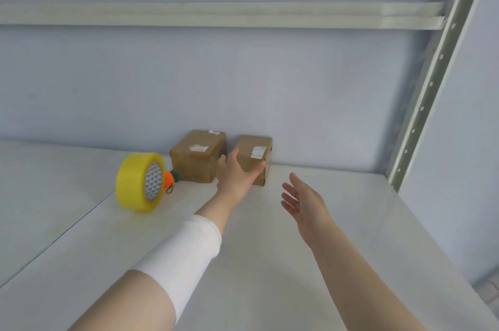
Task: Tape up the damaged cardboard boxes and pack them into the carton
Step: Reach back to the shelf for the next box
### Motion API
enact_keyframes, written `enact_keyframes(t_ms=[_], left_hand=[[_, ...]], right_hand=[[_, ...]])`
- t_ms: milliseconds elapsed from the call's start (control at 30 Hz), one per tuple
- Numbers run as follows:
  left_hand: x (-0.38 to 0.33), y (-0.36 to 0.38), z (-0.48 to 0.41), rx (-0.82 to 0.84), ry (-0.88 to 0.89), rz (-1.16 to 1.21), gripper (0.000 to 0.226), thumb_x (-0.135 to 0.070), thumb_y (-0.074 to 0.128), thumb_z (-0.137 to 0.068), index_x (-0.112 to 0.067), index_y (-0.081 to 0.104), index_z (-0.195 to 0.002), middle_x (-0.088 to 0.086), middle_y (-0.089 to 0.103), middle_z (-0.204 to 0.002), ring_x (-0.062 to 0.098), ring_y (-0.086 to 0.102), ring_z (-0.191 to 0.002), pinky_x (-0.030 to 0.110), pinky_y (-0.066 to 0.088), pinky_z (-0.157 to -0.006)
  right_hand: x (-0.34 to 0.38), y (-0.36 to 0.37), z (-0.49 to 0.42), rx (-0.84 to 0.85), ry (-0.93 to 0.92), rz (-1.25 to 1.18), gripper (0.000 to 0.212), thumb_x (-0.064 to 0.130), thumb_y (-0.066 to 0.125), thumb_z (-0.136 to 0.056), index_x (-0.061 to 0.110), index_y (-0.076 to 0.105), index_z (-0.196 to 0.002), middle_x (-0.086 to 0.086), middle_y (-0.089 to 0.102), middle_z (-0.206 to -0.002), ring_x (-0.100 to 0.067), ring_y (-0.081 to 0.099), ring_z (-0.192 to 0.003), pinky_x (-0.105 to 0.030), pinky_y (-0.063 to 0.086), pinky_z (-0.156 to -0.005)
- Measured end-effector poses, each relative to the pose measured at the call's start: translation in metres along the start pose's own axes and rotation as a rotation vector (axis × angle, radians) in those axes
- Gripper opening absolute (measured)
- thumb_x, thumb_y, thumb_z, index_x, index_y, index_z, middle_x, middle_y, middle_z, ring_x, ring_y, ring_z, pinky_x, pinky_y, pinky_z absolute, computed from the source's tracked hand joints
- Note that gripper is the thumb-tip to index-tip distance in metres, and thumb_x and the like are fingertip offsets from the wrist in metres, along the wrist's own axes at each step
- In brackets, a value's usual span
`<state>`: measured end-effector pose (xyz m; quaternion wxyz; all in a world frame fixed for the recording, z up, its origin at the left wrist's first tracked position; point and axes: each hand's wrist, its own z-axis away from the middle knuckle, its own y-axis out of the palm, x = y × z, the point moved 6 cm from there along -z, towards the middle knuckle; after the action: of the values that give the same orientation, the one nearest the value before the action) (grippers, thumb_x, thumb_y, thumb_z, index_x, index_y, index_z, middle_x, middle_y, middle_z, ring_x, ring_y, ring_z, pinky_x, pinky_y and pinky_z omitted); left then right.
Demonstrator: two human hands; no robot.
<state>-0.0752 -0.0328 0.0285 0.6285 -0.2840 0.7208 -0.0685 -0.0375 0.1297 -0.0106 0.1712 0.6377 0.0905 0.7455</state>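
Two small brown cardboard boxes stand side by side against the back wall of a white shelf. The left box [198,155] carries white labels on top. The right box [256,151] has a white label on its upper face. My left hand [236,172] reaches in front of the right box with fingers spread, thumb near its right edge and fingertips near the gap between the boxes. My right hand [303,202] hovers open above the shelf, to the right of that box, holding nothing. A yellow tape roll [140,182] stands on edge to the left of the boxes.
A small orange and green object [170,178] lies between the tape roll and the left box. The white shelf board [256,263] has a seam at its left. A perforated metal upright [432,71] rises at the right, and a crossbar [216,16] runs overhead.
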Motion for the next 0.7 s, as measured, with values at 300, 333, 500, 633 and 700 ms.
enact_keyframes(t_ms=[300, 333, 500, 633, 700], left_hand=[[0.017, 0.046, -0.070, -0.023, 0.135, -0.383, 0.091, -0.073, 0.063, -0.064, -0.031, 0.035, -0.140, 0.009, -0.001, -0.157, 0.028, -0.005, -0.143, 0.047, 0.011, -0.113], [0.020, 0.049, -0.072, -0.032, 0.144, -0.384, 0.085, -0.070, 0.064, -0.067, -0.030, 0.038, -0.137, 0.008, 0.005, -0.156, 0.027, -0.001, -0.142, 0.045, 0.014, -0.113], [0.019, 0.038, -0.071, -0.132, 0.187, -0.196, 0.058, -0.048, 0.070, -0.074, -0.022, 0.054, -0.123, 0.000, 0.039, -0.138, 0.023, 0.025, -0.131, 0.029, 0.030, -0.102], [0.021, 0.028, -0.064, 0.006, -0.160, 0.559, 0.039, -0.046, 0.063, -0.081, -0.021, 0.060, -0.110, 0.001, 0.059, -0.119, 0.019, 0.053, -0.113, 0.033, 0.043, -0.093], [0.022, 0.035, -0.052, 0.175, -0.328, 0.810, 0.039, -0.048, 0.057, -0.085, -0.021, 0.058, -0.113, 0.000, 0.063, -0.115, 0.017, 0.058, -0.107, 0.040, 0.047, -0.095]], right_hand=[[0.008, 0.017, -0.072, -0.079, -0.009, 0.062, 0.048, 0.031, 0.056, -0.093, 0.011, 0.044, -0.135, -0.008, 0.052, -0.132, -0.023, 0.051, -0.119, -0.035, 0.043, -0.102], [0.007, 0.018, -0.078, -0.087, -0.011, 0.074, 0.050, 0.031, 0.056, -0.093, 0.011, 0.043, -0.137, -0.007, 0.052, -0.132, -0.023, 0.051, -0.119, -0.035, 0.042, -0.102], [-0.003, 0.017, -0.088, -0.115, 0.006, 0.068, 0.054, 0.032, 0.056, -0.093, 0.009, 0.040, -0.138, -0.008, 0.050, -0.135, -0.025, 0.050, -0.120, -0.036, 0.043, -0.102], [-0.003, 0.025, -0.079, -0.046, 0.049, 0.022, 0.061, 0.043, 0.061, -0.086, 0.018, 0.042, -0.138, -0.005, 0.046, -0.137, -0.025, 0.047, -0.123, -0.037, 0.044, -0.098], [-0.001, 0.034, -0.070, 0.064, 0.062, -0.026, 0.046, 0.050, 0.059, -0.085, 0.027, 0.054, -0.125, -0.002, 0.052, -0.132, -0.022, 0.052, -0.120, -0.042, 0.045, -0.097]])
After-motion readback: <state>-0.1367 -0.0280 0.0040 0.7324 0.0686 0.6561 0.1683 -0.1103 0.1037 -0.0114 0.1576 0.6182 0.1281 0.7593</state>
